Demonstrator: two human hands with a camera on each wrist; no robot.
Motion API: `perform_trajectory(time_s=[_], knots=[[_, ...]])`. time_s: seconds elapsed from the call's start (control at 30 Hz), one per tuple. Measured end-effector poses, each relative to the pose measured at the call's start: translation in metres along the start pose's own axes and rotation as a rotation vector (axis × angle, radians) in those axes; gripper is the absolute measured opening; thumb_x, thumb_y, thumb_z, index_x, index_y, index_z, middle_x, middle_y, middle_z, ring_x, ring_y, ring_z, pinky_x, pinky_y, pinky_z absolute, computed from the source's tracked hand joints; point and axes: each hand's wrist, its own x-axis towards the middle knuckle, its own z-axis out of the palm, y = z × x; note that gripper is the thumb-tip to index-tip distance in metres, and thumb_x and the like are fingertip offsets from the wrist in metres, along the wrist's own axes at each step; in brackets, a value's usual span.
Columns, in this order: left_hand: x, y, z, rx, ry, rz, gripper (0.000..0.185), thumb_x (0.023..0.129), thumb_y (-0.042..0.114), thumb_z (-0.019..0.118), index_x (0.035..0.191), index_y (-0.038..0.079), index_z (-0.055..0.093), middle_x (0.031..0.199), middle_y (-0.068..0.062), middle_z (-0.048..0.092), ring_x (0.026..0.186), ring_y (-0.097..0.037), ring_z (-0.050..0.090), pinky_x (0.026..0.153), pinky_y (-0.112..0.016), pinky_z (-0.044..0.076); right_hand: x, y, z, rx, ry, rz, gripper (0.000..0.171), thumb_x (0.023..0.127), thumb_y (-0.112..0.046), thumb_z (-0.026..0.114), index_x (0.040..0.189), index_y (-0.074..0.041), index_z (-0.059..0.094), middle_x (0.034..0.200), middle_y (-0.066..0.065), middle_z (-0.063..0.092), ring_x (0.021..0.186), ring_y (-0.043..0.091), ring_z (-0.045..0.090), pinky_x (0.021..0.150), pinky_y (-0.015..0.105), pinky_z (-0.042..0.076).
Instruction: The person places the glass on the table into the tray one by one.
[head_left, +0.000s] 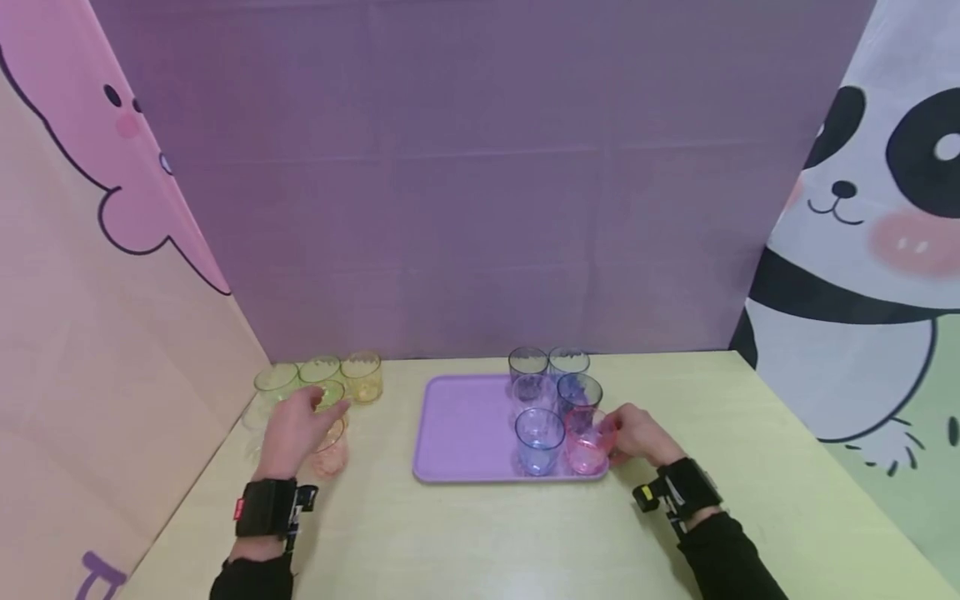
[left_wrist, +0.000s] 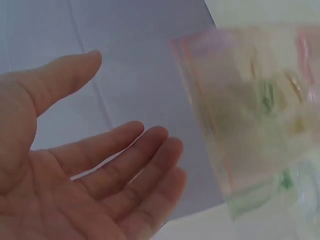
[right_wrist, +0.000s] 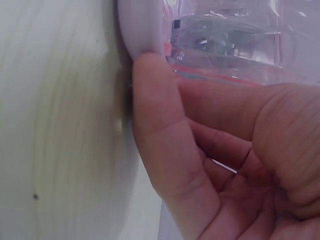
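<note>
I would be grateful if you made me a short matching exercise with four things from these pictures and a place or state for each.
Things:
1. Tray
2. Left hand
3. Right hand
4. Front blue glass

Places and states:
A. At the front right corner of the item in 1
B. Purple, lying on the table
C. Standing just left of a pink glass
D. Fingers open, by the glasses at the far left

Pairs: 1-B, 2-D, 3-A, 4-C

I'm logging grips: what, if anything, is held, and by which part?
The left hand holds nothing. The right hand touches the tray at its rim, beside the pink glass; whether it grips either is unclear.
</note>
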Motion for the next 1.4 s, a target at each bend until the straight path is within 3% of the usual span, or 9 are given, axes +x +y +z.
perform_trajectory(time_s=[0.27, 0.43, 0.63, 0.8, 1.0, 1.23, 1.4], knots=[[-0.005, -0.008, -0.013, 0.042, -0.172, -0.080, 0.078, 0.080, 0.047, 0.063, 0.122, -0.015, 0.043, 0.120, -0.036, 0.047, 0.106, -0.048, 0.047, 0.081, -0.056, 0.042, 0.001, 0.001, -0.001, -0.001, 0.004, -0.006, 0.024, 0.071, 0.011, 0.061, 0.094, 0.005, 0.065, 0.078, 0.012, 0.062, 0.057, 0.022, 0.061, 0.053, 0.033, 0.054], [-0.007, -0.011, -0.015, 0.050, -0.294, -0.126, 0.093, 0.075, 0.050, 0.067, 0.130, -0.016, 0.032, 0.130, -0.038, 0.034, 0.116, -0.053, 0.035, 0.089, -0.060, 0.037, 0.001, 0.002, -0.001, 0.004, -0.003, -0.014, 0.023, 0.071, 0.011, 0.061, 0.093, 0.005, 0.065, 0.077, 0.012, 0.062, 0.057, 0.022, 0.061, 0.053, 0.033, 0.054], [-0.006, -0.014, -0.012, 0.083, -0.392, -0.152, 0.108, 0.066, 0.051, 0.074, 0.132, -0.018, 0.025, 0.133, -0.039, 0.028, 0.118, -0.054, 0.031, 0.090, -0.061, 0.035, 0.002, 0.004, -0.001, 0.009, 0.000, -0.017, 0.022, 0.070, 0.010, 0.061, 0.091, 0.005, 0.066, 0.076, 0.013, 0.062, 0.057, 0.022, 0.061, 0.053, 0.033, 0.054], [-0.008, -0.017, -0.009, 0.081, -0.416, -0.154, 0.106, 0.066, 0.044, 0.077, 0.132, -0.019, 0.022, 0.133, -0.040, 0.028, 0.117, -0.053, 0.033, 0.088, -0.059, 0.037, 0.002, 0.004, -0.001, 0.007, 0.005, -0.003, 0.019, 0.073, 0.009, 0.061, 0.091, 0.005, 0.066, 0.078, 0.013, 0.061, 0.058, 0.021, 0.060, 0.053, 0.033, 0.054], [-0.008, -0.019, -0.007, 0.076, -0.402, -0.147, 0.092, 0.068, 0.033, 0.077, 0.129, -0.017, 0.029, 0.126, -0.039, 0.038, 0.109, -0.050, 0.043, 0.079, -0.054, 0.044, 0.001, 0.002, -0.001, 0.001, 0.003, 0.007, 0.022, 0.073, 0.011, 0.061, 0.093, 0.005, 0.066, 0.078, 0.011, 0.061, 0.059, 0.021, 0.060, 0.053, 0.033, 0.054], [-0.011, -0.018, -0.014, 0.007, -0.386, -0.157, 0.085, 0.071, 0.027, 0.074, 0.131, -0.014, 0.029, 0.130, -0.038, 0.034, 0.114, -0.053, 0.037, 0.084, -0.059, 0.039, 0.001, 0.001, -0.001, -0.002, 0.000, 0.010, 0.022, 0.073, 0.011, 0.060, 0.094, 0.005, 0.066, 0.079, 0.011, 0.061, 0.060, 0.021, 0.060, 0.054, 0.032, 0.054], [-0.009, -0.017, -0.018, -0.019, -0.375, -0.159, 0.082, 0.073, 0.027, 0.074, 0.130, -0.010, 0.028, 0.124, -0.035, 0.041, 0.107, -0.048, 0.045, 0.076, -0.053, 0.044, 0.001, 0.001, -0.001, 0.004, 0.000, 0.016, 0.021, 0.074, 0.010, 0.061, 0.094, 0.006, 0.065, 0.079, 0.012, 0.061, 0.060, 0.021, 0.060, 0.054, 0.032, 0.054]])
